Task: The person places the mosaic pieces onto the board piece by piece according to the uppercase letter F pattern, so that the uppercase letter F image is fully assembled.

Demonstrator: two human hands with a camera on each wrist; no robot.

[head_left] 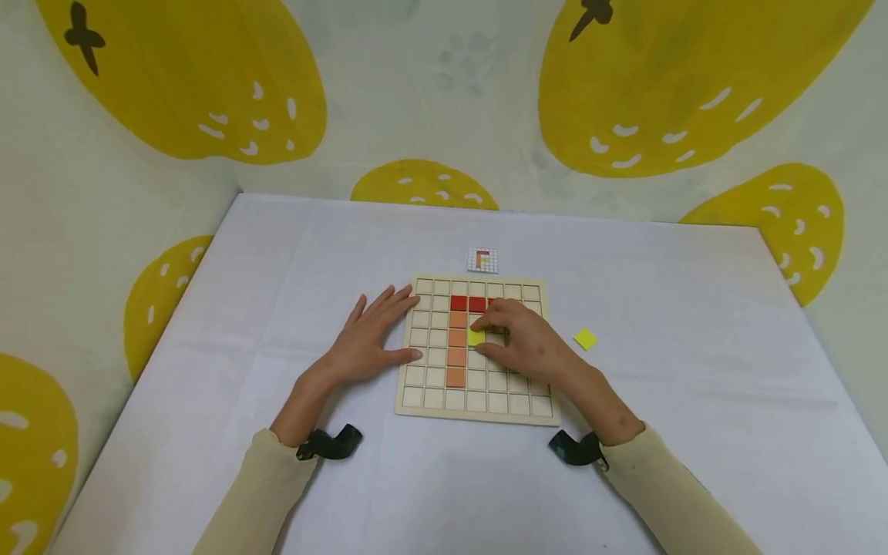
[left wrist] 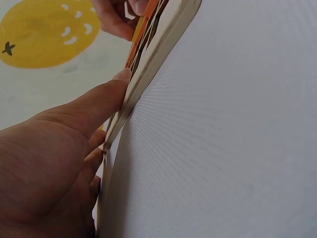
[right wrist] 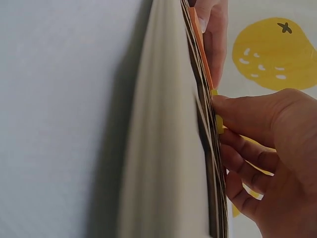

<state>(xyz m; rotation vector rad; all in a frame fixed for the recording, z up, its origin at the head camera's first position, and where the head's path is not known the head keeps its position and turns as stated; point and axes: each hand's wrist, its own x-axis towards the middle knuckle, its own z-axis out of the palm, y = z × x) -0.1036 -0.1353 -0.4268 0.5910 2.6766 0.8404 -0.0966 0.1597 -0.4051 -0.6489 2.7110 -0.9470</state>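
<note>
A wooden grid board (head_left: 479, 418) lies on the table. My left hand (head_left: 366, 341) rests against its left edge, fingers straight and spread, with the thumb (left wrist: 116, 84) on the rim. Over the middle of the board, my right hand (head_left: 526, 339) pinches a yellow square tile (head_left: 475, 338) between thumb and forefinger, right at a grid cell beside the orange column. Red tiles (head_left: 459, 303) sit in an upper row, partly hidden by the right hand. Below the leftmost red one, several orange tiles (head_left: 456, 358) fill a column.
A small card (head_left: 482, 260) printed with a coloured grid pattern lies just beyond the board. To the board's right, another yellow tile (head_left: 585, 339) lies loose on the white tablecloth (head_left: 694, 347). Walls covered in yellow-patterned fabric stand behind and beside the table.
</note>
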